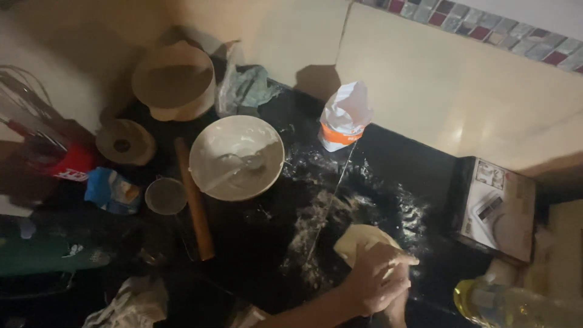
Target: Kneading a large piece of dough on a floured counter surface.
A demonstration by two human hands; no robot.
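Observation:
A pale lump of dough [358, 241] lies on the floured black counter [267, 243]. My left hand [378, 276] presses down on its near side, fingers curled over it. My right hand [398, 304] sits just under and behind the left one, mostly hidden, touching the dough's lower edge. Loose flour [316, 218] is scattered around the dough.
A white bowl [237, 157] with a spoon stands left of the dough, a wooden rolling pin [195, 200] beside it. A white and orange flour bag [344, 118] stands at the wall. A small sieve [165, 195], a cardboard box [499, 206] and an oil bottle [516, 304] lie nearby.

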